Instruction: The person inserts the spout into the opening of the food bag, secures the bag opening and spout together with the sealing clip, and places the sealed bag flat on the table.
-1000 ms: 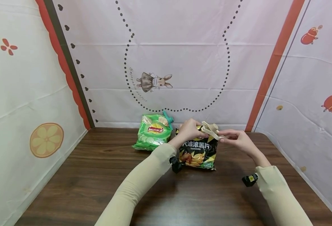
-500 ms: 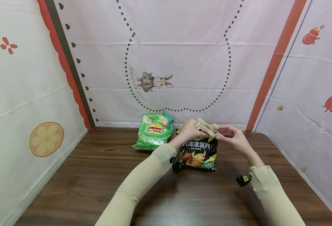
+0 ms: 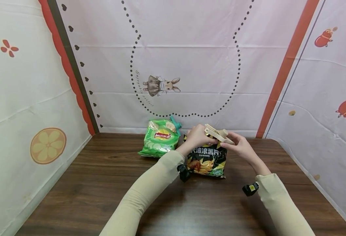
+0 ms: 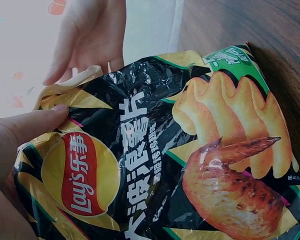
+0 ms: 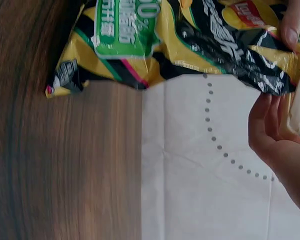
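Observation:
A black and yellow chip bag [image 3: 206, 162] stands upright on the table, its printed front towards me. My left hand [image 3: 197, 137] pinches its upper left part; in the left wrist view the left thumb [image 4: 37, 125] presses the front near the top edge. Across the bag's top lies a cream sealing clip [image 3: 215, 133] with a round spout. My right hand [image 3: 240, 147] pinches the right end of this clip, thumb in front and fingers behind. In the right wrist view the clip [image 5: 298, 107] sits along the bag's top edge; whether it is latched I cannot tell.
A green chip bag [image 3: 158, 139] leans near the back wall, left of the black one. A teal sealing clip [image 3: 176, 125] is at its upper right corner. The brown wooden table [image 3: 102, 183] is bounded by printed cloth walls [image 3: 187, 65] behind and at both sides.
My right hand has moved left and come closer round the clip's right end. The clip has shifted slightly left over the bag's top. My left hand and both bags have stayed nearly still.

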The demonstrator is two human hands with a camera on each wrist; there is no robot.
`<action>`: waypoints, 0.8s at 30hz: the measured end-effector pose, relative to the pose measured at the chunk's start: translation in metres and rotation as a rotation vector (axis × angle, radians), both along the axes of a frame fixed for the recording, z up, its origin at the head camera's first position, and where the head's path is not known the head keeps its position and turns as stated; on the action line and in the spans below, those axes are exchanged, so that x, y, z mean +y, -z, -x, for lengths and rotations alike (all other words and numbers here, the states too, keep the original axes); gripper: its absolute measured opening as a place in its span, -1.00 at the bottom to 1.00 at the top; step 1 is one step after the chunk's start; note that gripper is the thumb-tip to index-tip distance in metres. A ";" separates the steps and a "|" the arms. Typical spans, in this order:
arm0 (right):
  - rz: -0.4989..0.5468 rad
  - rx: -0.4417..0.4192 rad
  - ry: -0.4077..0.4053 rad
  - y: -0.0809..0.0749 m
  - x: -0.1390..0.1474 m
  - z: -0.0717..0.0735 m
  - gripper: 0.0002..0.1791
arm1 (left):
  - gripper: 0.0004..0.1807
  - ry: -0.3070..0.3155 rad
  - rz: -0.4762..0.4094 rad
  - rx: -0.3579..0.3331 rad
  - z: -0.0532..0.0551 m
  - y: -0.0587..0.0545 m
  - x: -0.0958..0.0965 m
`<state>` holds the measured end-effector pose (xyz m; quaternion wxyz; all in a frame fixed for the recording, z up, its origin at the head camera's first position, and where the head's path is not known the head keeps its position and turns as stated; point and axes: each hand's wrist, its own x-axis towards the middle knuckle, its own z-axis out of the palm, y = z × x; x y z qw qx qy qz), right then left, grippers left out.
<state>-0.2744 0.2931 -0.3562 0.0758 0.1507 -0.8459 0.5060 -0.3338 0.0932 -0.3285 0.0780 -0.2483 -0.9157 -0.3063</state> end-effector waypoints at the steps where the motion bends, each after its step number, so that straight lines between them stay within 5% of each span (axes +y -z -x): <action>1: 0.000 0.007 0.006 0.000 -0.001 0.000 -0.42 | -0.69 -0.002 0.000 0.004 0.000 0.000 0.000; 13: 0.120 0.026 0.016 0.013 -0.015 0.000 -0.45 | -0.67 -0.015 -0.009 0.005 -0.002 0.001 -0.002; 24: 0.111 0.042 0.037 0.015 -0.017 -0.001 -0.40 | -0.68 -0.007 -0.018 0.000 -0.002 0.000 -0.002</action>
